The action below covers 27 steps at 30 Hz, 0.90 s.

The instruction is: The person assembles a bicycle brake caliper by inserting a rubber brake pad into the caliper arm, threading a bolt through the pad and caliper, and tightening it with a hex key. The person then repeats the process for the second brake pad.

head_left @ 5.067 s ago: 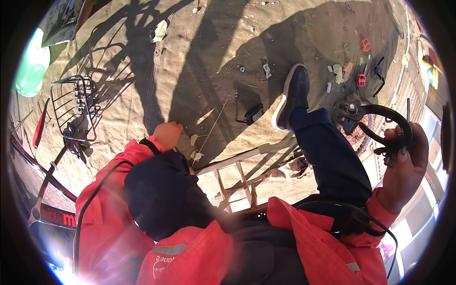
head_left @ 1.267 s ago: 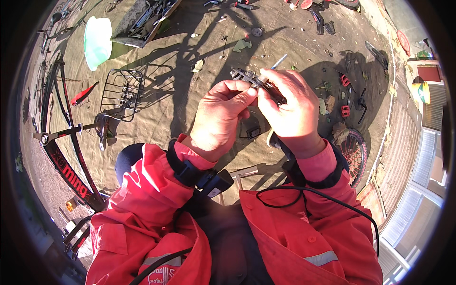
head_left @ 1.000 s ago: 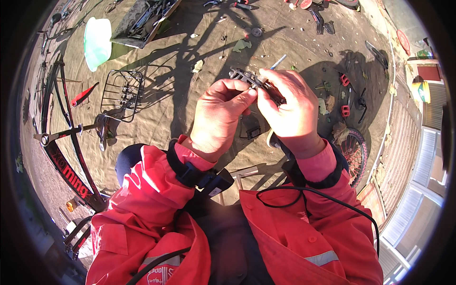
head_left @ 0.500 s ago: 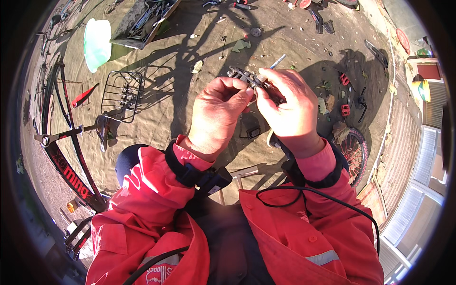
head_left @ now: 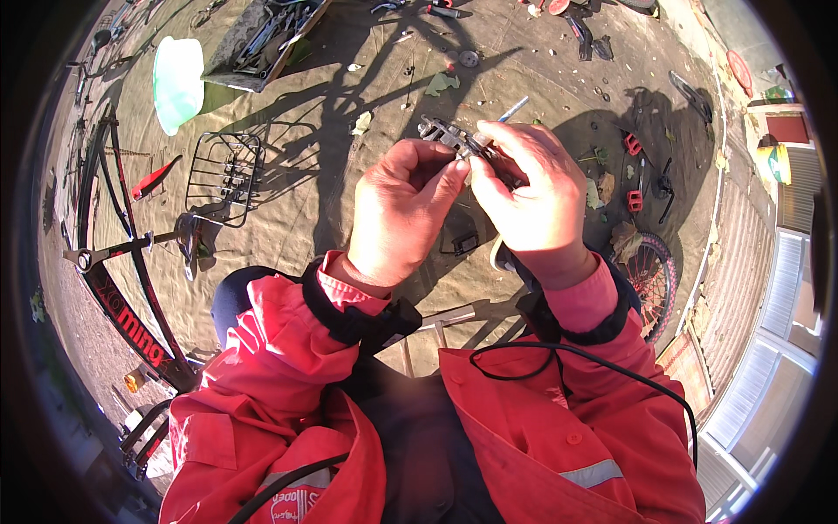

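Up in front of my chest, both hands meet at a small jointed metal bicycle part [head_left: 447, 134], grey and dark; its exact kind is hard to make out. My left hand [head_left: 403, 205] pinches its near edge between thumb and bent forefinger. From the other side my right hand [head_left: 537, 192] grips it, thumb and fingers closed around the part and hiding much of it. The two thumb tips almost touch. Just beyond my right fingers shows a pale blue rod-like piece [head_left: 513, 109]; whether it joins the part, I cannot tell.
A black bicycle frame [head_left: 127, 319] lies at left, near a black wire rack [head_left: 224, 179] and a red mudguard-like piece [head_left: 157, 177]. Farther off are a pale green basin [head_left: 178, 86] and a tool box [head_left: 262, 44]. Red pedals [head_left: 634, 201] and a spoked wheel [head_left: 650, 284] lie at right.
The metal part has tilted slightly between my fingers, showing more of its lit grey face. My left wrist has turned a little; both hands keep their hold.
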Each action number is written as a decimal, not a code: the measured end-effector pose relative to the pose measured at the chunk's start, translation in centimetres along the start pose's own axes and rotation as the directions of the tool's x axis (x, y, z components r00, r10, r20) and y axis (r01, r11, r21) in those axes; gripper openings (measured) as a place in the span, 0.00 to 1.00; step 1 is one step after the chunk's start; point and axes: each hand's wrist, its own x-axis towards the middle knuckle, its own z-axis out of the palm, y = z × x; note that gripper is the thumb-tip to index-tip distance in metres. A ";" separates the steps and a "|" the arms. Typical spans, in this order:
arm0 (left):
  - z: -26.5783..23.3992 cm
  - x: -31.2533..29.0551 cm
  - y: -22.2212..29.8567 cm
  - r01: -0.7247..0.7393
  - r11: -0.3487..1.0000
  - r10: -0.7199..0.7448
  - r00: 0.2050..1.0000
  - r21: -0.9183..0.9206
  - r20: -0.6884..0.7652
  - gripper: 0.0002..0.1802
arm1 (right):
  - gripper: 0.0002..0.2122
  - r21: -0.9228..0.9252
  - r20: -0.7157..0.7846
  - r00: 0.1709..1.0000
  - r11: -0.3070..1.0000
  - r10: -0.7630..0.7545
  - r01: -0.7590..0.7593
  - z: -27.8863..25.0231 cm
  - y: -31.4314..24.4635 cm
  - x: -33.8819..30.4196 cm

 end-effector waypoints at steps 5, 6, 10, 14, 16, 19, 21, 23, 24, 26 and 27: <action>-0.1 -0.1 0.3 -0.024 0.996 0.022 0.999 0.082 0.024 0.10 | 0.16 -0.016 -0.003 1.000 1.000 0.006 -0.006 -0.1 -0.2 0.0; -0.1 -0.1 0.3 -0.025 0.996 0.022 0.999 0.090 0.030 0.11 | 0.16 -0.023 -0.004 1.000 1.000 -0.002 0.002 -0.1 -0.2 0.0; -0.2 -0.2 0.5 -0.010 0.995 0.006 0.999 0.095 0.051 0.11 | 0.15 -0.015 -0.005 1.000 1.000 0.004 -0.004 -0.1 -0.3 0.1; -0.4 0.1 0.5 0.154 0.987 -0.150 0.985 -0.038 0.086 0.11 | 0.15 -0.030 -0.012 1.000 0.999 -0.022 0.021 -0.1 -0.2 0.1; -0.5 0.1 0.4 0.185 0.979 -0.176 0.979 -0.089 0.106 0.10 | 0.15 -0.028 -0.032 0.999 1.000 -0.005 0.004 0.1 -0.1 0.1; -0.3 0.1 0.3 0.145 0.982 -0.134 0.987 -0.121 0.092 0.08 | 0.15 -0.022 -0.028 1.000 1.000 0.012 -0.013 0.2 -0.1 -0.1; -0.2 0.2 0.2 0.107 0.984 -0.098 0.993 -0.141 0.072 0.08 | 0.15 -0.032 -0.025 1.000 0.999 -0.003 0.002 0.2 0.0 -0.1; -0.1 0.1 0.2 0.086 0.985 -0.079 0.995 -0.146 0.054 0.07 | 0.15 -0.040 -0.023 1.000 0.999 -0.009 0.008 0.2 0.0 -0.1; -0.1 0.1 0.3 0.085 0.986 -0.079 0.996 -0.143 0.049 0.07 | 0.15 -0.043 -0.022 1.000 0.999 -0.007 0.006 0.2 0.0 -0.1; -0.2 -0.1 0.5 0.065 0.986 -0.059 0.997 -0.156 0.041 0.07 | 0.15 -0.039 -0.027 1.000 0.999 0.000 -0.001 0.2 0.1 -0.1; -0.2 -0.1 0.6 0.048 0.984 -0.042 0.998 -0.172 0.039 0.07 | 0.16 -0.033 -0.034 0.999 0.999 0.007 -0.008 0.2 0.1 0.0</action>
